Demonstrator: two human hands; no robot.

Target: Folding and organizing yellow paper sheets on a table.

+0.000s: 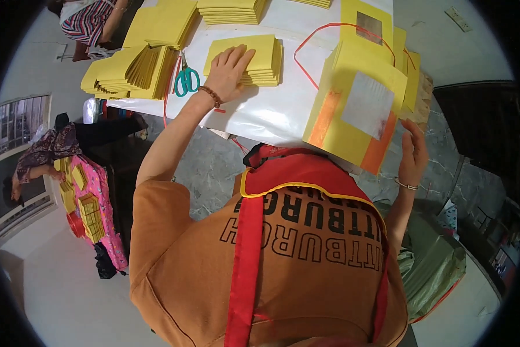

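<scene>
Yellow paper everywhere on the white-covered table (271,115). Count of what's readable:

- 1 small stack of yellow sheets (258,58) mid-table, left hand (228,72) lying flat on its near-left corner, fingers spread, palm down, pinching nothing
- 1 fanned pile of yellow sheets (127,72) at the table's left end, splayed like a deck of cards
- 1 more stack (164,23) behind that pile, 1 stack (231,10) at the top edge, a sliver of another at top centre; cannot tell how many sheets in any of them
- 1 tall bundle of yellow paper (352,110) with orange bands and a silver foil square on its face, standing at the table's right edge; a second foil-faced yellow sheet (367,23) behind it
- right hand (413,156) just beside the bundle's lower right corner, fingers open and upright, not gripping; contact with the bundle cannot be told
- 1 pair of scissors (186,80), teal handles, between the fanned pile and the left wrist
- 1 red cord (306,46) looping over the table toward the bundle
- 1 bead bracelet on the left wrist, 1 thin bangle on the right

Containers: 1 green sack (433,266) on the floor lower right, contents not visible

Second table (95,202) at left, pink cover, several small yellow stacks on it
</scene>
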